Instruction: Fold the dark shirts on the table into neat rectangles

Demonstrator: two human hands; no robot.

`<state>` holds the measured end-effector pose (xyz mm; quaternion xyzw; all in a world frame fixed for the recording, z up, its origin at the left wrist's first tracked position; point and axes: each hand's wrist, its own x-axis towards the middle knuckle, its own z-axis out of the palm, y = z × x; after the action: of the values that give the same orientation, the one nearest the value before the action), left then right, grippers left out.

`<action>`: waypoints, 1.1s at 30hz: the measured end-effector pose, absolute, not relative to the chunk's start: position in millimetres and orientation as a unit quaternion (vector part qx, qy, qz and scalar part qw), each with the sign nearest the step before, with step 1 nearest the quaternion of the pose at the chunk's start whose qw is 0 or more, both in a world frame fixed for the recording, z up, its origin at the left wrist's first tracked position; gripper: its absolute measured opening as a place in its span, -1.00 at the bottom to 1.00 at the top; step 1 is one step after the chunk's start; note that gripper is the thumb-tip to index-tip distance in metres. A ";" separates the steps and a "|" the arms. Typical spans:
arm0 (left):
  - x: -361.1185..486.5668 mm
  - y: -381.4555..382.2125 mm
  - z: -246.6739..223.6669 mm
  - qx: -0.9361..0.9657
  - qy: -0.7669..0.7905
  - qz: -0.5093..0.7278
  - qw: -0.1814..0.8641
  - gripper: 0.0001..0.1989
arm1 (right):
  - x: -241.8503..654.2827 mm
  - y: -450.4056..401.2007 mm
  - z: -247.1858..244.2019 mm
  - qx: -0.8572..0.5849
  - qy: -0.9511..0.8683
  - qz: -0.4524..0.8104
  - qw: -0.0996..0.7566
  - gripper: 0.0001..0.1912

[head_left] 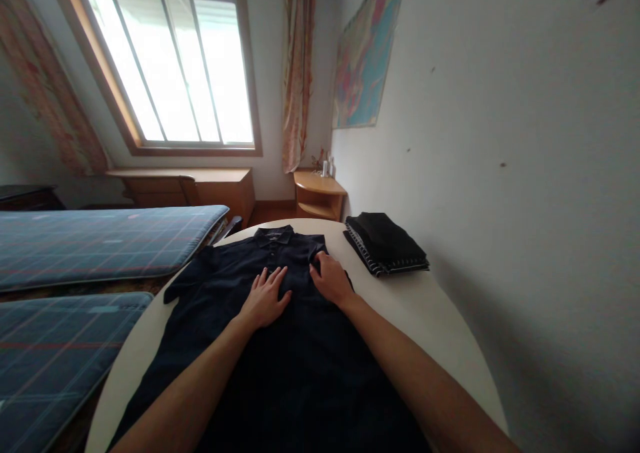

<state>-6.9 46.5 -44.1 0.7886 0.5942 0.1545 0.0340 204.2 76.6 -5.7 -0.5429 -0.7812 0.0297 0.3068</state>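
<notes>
A dark navy polo shirt (295,379) lies spread face up, its collar at the far side and its left-hand sleeve stretched out flat. My left hand (265,299) rests on the chest below the buttons, fingers spread and palm down. Near the shirt's right shoulder, my right hand (331,278) has its fingers curled in a pinch on the fabric of the sleeve side, which is bunched and partly folded inward there. My forearms cover part of the lower shirt.
The shirt lies on a round cream table (465,346). A stack of folded black clothes (385,243) sits at its far right, close to the wall. Plaid mattresses (100,246) stand along the left. A corner shelf (320,185) and a wooden desk (225,183) are at the back.
</notes>
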 end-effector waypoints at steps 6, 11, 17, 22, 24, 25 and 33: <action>-6.5 45.2 -41.9 0.788 0.593 0.159 0.039 -0.30 | 207.3 76.3 -26.7 -0.454 -0.864 0.063 0.211 -0.75; -6.1 45.2 -41.5 0.792 0.588 0.161 0.034 -0.32 | 203.8 83.5 -25.0 -0.525 -0.832 0.076 0.163 -0.23; -5.4 45.2 -41.0 0.803 0.573 0.161 0.017 -0.41 | 195.6 97.3 -16.2 -0.573 -0.802 0.152 0.077 -0.22; -3.6 45.6 -37.6 0.828 0.539 0.150 0.028 -0.37 | 194.2 128.2 -11.1 -0.609 -0.760 0.129 0.185 -0.51; -3.7 46.7 -37.4 0.833 0.533 0.143 0.040 -0.37 | 197.6 145.8 -9.6 -0.641 -0.726 0.110 0.222 -0.60; -3.9 47.2 -37.4 0.834 0.532 0.141 0.044 -0.37 | 200.3 155.1 -9.1 -0.657 -0.711 0.105 0.230 -0.63; -4.4 45.9 -33.3 0.838 0.525 0.139 0.055 -0.36 | 224.2 219.0 -14.9 -0.738 -0.631 0.118 0.206 -0.62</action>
<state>-4.4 45.9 -33.3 0.8380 0.5247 0.1391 0.0552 224.2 219.0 -14.9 -0.7384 -0.6312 0.1183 0.2058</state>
